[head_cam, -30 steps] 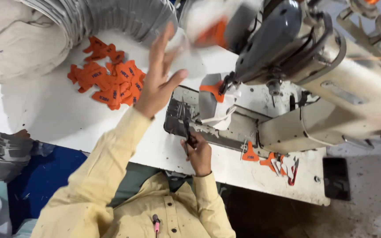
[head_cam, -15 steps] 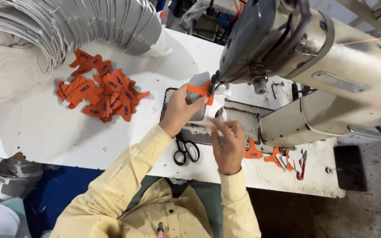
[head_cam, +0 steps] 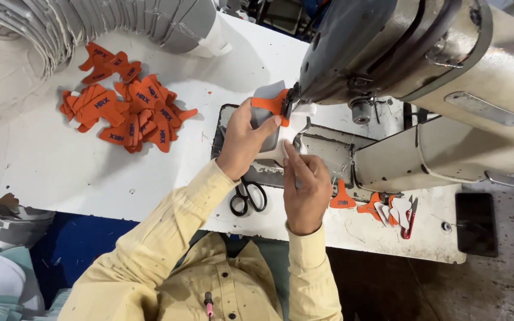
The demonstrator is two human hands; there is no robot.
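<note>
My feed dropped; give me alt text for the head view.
Both hands, left hand and right hand, hold a grey-and-orange piece under a sewing machine on a white table; orange pieces and scissors lie nearby.

A single head-worn camera looks steeply down from above the person's shoulders, close over the white flat counter (head_cam: 60, 172), facing the large cream metal sewing machine (head_cam: 447, 89) filling the upper right.

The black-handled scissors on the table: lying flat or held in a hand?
Lying flat. The scissors rest on the white table below the left hand, with neither hand gripping them.
</note>
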